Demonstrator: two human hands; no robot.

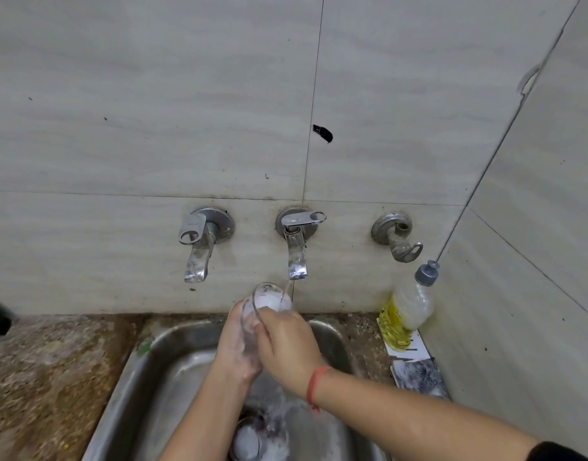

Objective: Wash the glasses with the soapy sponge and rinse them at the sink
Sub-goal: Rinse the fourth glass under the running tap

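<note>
Glass [268, 300] — inside grip of left hand [234, 346]

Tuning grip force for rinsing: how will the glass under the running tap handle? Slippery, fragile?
Probably slippery: the glass holds foam and water from the middle tap runs into it; the left hand looks soapy. Likely rigid but fragile: thin clear wall over a steel sink. The right hand also wraps it, hinting one grip isn't trusted.

Left hand [234, 344] and right hand [286, 347] hide the lower glass [269, 299]; the sink [146, 377] runs off the bottom edge
</note>
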